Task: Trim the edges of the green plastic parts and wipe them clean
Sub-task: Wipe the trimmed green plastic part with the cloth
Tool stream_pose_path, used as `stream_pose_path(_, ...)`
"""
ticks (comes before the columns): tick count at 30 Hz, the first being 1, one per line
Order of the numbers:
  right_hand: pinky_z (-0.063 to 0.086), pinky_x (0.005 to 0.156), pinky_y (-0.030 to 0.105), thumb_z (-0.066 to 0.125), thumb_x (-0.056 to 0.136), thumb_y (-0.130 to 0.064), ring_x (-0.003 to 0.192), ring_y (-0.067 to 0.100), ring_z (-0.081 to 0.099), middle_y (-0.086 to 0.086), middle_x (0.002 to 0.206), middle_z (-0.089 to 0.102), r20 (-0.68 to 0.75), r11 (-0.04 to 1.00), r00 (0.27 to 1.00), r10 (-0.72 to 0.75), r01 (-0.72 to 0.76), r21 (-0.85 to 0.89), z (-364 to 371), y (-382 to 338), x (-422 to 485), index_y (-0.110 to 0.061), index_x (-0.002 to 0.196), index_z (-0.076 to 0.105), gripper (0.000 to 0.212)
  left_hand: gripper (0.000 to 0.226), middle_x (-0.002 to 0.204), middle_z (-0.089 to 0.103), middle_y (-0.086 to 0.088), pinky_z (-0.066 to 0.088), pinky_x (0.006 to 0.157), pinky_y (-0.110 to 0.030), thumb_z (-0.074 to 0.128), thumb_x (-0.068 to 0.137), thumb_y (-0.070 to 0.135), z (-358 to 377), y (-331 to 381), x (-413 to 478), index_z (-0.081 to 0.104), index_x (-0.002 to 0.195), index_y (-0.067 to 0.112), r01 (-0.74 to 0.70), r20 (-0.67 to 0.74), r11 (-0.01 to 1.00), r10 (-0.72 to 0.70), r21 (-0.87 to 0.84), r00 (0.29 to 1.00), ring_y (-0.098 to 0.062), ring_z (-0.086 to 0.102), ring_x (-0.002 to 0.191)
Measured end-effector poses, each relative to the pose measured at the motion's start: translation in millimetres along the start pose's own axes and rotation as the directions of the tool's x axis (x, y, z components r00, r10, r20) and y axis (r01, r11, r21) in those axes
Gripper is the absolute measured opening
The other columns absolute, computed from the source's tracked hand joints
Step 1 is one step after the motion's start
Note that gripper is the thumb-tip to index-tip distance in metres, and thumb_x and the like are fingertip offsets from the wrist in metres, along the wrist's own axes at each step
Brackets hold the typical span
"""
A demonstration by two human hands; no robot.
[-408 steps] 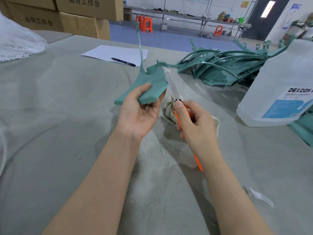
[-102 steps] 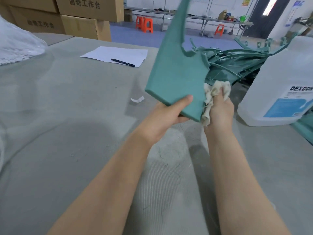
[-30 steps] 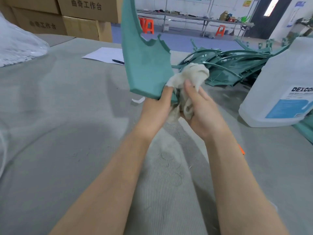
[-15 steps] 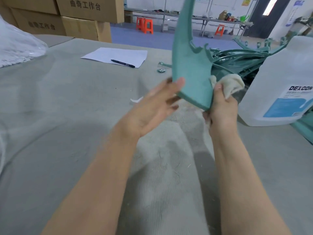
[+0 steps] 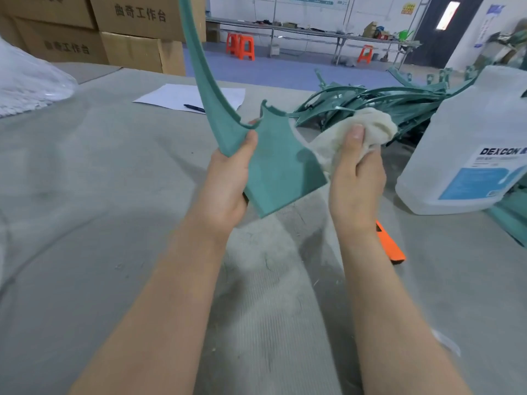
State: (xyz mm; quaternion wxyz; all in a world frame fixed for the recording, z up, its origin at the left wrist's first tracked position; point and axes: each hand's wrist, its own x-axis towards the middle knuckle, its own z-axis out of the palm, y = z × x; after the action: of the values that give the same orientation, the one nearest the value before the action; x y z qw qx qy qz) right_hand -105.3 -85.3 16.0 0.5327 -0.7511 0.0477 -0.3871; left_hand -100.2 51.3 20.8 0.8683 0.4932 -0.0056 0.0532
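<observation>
Above the grey counter (image 5: 85, 195), the green plastic part (image 5: 279, 166) stands upright, its long arm rising out of view. The left hand (image 5: 225, 189) grips its left edge, thumb on the near face, fingers wrapped behind. The right hand (image 5: 356, 183) clutches a bunched cloth (image 5: 373, 124), which touches the part's right edge. An orange cutter (image 5: 390, 246) lies beside the right wrist.

Legible markings
White jug (image 5: 470, 118) label (image 5: 497, 166) is reading "DEXCON"; stacked cardboard boxes (image 5: 137, 32) are showing printed "曲奇工作台".
</observation>
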Motion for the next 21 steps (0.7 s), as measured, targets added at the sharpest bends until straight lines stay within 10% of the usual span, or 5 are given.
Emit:
stream_pose_path(3,0.044,0.086,0.045,0.027,0.101,-0.033,0.089,0.027,0.056,0.005,0.087,0.063,0.154,0.955,0.944,-0.293,0.281,0.096,18.3,-16.5,-21.9,-0.011,0.092,0.061,0.04,0.026,0.109,0.068,-0.004,0.054,0.087,-0.031,0.048,0.101,0.019,1.2,-5.3,-0.3,0.06,0.123,0.012,-0.023,0.021,1.0,0.023,0.019,1.0,-0.018,0.066,0.1)
stream_pose_path(7,0.024,0.114,0.046,0.032,0.099,-0.021,0.137,0.032,0.036,0.015,0.149,0.042,0.537,0.917,0.792,-0.289,0.39,-0.081,44.2,-17.9,-45.3,-0.009,0.146,0.04,0.049,0.025,0.086,0.069,0.001,0.055,0.078,-0.019,0.041,0.101,0.025,-0.4,-0.7,-1.6,0.062,0.1,0.012,0.171,0.191,0.947,-0.121,-0.27,0.974,-0.01,0.068,0.082)
stream_pose_path(10,0.005,0.119,0.046,0.033,0.102,-0.02,0.148,0.016,0.014,0.0,0.163,0.013,0.488,0.902,0.856,-0.173,0.337,-0.272,41.8,-5.0,-32.6,-0.021,0.155,0.017,0.055,0.039,0.11,0.068,-0.007,0.051,0.094,-0.029,0.035,0.102,0.027,4.9,0.5,-5.2,0.057,0.127,0.006,0.2,0.208,0.938,-0.143,-0.283,0.968,-0.018,0.065,0.101)
stream_pose_path(15,0.017,0.116,0.044,0.027,0.105,-0.022,0.145,0.015,0.02,0.001,0.16,0.025,0.311,0.906,0.947,0.079,0.062,-0.419,19.6,9.7,-2.8,-0.017,0.15,0.031,0.046,0.039,0.128,0.063,-0.008,0.047,0.1,-0.033,0.034,0.103,0.025,19.3,-10.5,-13.3,0.052,0.134,0.009,0.204,0.239,0.961,-0.157,-0.186,0.958,-0.022,0.061,0.112)
stream_pose_path(21,0.001,0.119,0.047,0.031,0.103,-0.025,0.149,0.015,0.01,-0.005,0.164,0.006,0.576,0.885,0.808,-0.121,0.351,-0.307,50.4,-25.1,-60.3,-0.023,0.155,0.015,0.055,0.044,0.098,0.068,-0.006,0.057,0.083,-0.034,0.037,0.099,0.046,-2.4,2.5,-4.0,0.058,0.118,0.012,0.252,0.251,0.905,-0.17,-0.344,0.953,-0.021,0.067,0.091)
